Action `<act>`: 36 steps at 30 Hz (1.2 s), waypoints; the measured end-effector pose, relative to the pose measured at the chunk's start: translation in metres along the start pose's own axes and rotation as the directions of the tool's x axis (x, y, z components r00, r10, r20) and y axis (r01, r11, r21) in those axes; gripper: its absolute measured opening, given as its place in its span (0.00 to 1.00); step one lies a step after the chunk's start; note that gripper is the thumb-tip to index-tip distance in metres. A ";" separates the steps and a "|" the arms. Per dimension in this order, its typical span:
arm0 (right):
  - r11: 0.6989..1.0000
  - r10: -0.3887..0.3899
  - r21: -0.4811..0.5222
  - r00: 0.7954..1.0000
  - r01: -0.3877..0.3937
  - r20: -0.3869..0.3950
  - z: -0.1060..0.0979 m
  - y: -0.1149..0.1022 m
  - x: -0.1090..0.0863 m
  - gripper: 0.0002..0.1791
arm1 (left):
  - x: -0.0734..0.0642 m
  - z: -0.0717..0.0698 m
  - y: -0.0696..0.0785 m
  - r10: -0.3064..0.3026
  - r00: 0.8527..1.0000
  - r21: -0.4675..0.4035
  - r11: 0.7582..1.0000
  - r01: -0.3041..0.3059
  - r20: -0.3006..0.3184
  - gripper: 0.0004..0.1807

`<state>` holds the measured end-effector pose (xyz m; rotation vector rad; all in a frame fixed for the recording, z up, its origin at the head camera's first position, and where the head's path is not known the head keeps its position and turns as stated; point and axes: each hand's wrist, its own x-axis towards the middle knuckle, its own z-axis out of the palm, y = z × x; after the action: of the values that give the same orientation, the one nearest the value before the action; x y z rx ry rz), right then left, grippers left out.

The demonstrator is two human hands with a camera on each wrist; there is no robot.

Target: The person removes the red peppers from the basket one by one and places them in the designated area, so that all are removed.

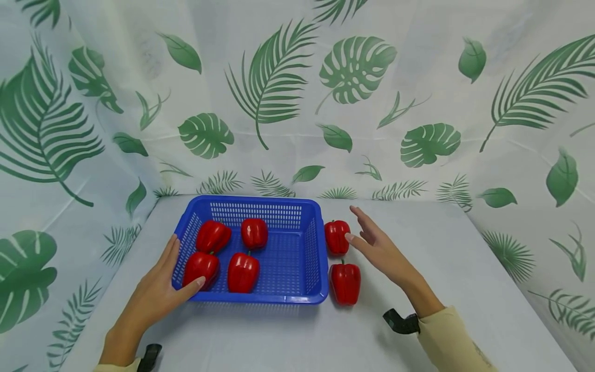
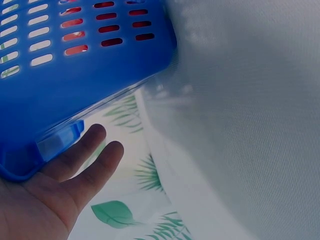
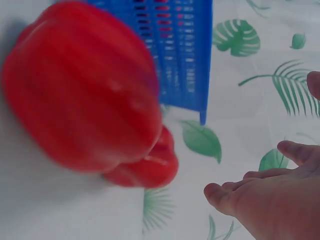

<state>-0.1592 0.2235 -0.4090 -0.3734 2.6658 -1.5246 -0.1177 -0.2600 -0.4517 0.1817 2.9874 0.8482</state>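
A blue plastic basket (image 1: 283, 258) with slotted walls holds several red bell peppers (image 1: 244, 272) on its left side. My left hand (image 1: 153, 294) rests at the basket's front left corner, thumb over the front rim and straight fingers along the outside of the left rim. Two more bell peppers stand just outside the basket's right wall, a front pepper (image 1: 345, 284) and a back pepper (image 1: 337, 236). My right hand (image 1: 378, 250) hovers beside the back one, fingers extended, holding nothing. In the right wrist view, that hand (image 3: 280, 200) appears apart from both peppers.
A white table (image 1: 260, 341) lies under the basket and peppers. Leaf-print sheeting (image 1: 297, 103) hangs as walls behind and on both sides, close to the basket's back rim. Dark wrist mounts (image 1: 402, 321) sit on both forearms.
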 end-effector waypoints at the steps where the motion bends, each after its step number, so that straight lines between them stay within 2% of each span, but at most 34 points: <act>1: 1.000 0.001 0.012 1.000 -0.001 0.003 0.002 -0.002 0.001 0.47 | 0.000 0.000 0.000 0.000 1.000 0.000 1.000 0.000 -0.001 0.69; 10: 0.995 -0.002 0.104 0.999 -0.003 0.042 0.019 -0.019 0.018 0.43 | 0.002 0.001 0.000 -0.012 1.000 0.003 1.000 0.012 0.005 0.69; 17: 0.985 -0.060 0.164 0.997 0.053 0.039 0.031 -0.033 0.032 0.42 | 0.001 0.000 0.000 -0.014 1.000 0.012 1.000 0.014 0.004 0.70; 36: 0.977 -0.070 0.209 0.992 0.048 0.101 0.055 -0.065 0.065 0.41 | 0.002 0.002 0.000 -0.022 1.000 0.003 1.000 0.022 0.006 0.70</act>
<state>-0.2013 0.1305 -0.3764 -0.5106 2.4076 -1.7247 -0.1197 -0.2588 -0.4534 0.1506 2.9798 0.8401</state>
